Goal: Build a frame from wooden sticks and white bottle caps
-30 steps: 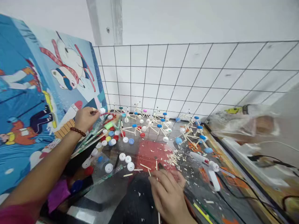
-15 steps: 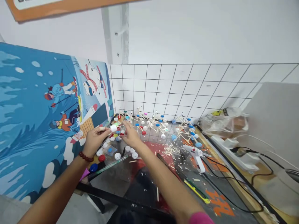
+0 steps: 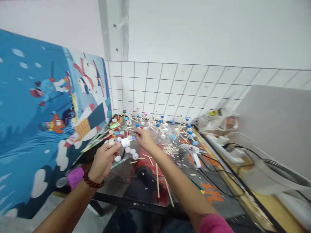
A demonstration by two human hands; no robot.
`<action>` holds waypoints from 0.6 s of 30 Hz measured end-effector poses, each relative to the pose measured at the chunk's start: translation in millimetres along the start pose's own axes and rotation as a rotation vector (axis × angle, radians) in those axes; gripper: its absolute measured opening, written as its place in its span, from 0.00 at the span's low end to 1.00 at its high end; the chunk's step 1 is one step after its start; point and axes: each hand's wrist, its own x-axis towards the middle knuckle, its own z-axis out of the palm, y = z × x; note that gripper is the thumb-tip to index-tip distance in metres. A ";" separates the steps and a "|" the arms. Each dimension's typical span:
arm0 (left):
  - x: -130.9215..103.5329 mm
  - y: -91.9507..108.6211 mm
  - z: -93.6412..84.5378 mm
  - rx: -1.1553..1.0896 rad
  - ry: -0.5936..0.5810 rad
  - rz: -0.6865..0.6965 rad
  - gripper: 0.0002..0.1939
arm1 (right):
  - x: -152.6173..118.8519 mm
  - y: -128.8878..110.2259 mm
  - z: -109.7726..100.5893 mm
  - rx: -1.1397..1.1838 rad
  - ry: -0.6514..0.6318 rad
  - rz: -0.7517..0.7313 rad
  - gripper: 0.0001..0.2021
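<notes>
At the near edge of the dark tabletop (image 3: 116,182), pale wooden sticks (image 3: 157,181) are laid lengthwise, below the forearm of the right arm. A beaded bracelet (image 3: 93,182) is worn at the left wrist. By the left hand (image 3: 105,158), a white plastic cap (image 3: 125,142) is pinched between thumb and fingers and held above the tabletop, left of centre. The right hand (image 3: 145,139) is extended to just beside the cap, its fingers drawn together in a narrow grip; whether anything is held there cannot be told. Beneath the hands, loose white discs (image 3: 135,156) are scattered. To the right, a white glue gun (image 3: 194,154) is set down, its cord trailed toward the table's edge; pale wood scraps (image 3: 168,149) are strewn to its left. Farther back, stick-and-cap assemblies (image 3: 157,125) are ranged before a wire grid (image 3: 146,78).
</notes>
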 end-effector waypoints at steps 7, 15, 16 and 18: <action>32.6 -79.5 55.1 0.135 -0.221 -0.108 0.17 | -111.8 81.6 -13.4 0.595 0.406 0.154 0.11; 47.7 -105.4 76.6 0.253 -0.360 -0.153 0.17 | -127.0 94.8 -2.6 0.639 0.396 0.092 0.12; 46.6 -106.6 76.2 0.256 -0.366 -0.153 0.17 | -127.0 93.9 -3.6 0.625 0.380 0.084 0.11; 44.0 -108.6 74.3 0.267 -0.379 -0.141 0.17 | -127.6 91.7 -5.7 0.603 0.359 0.062 0.08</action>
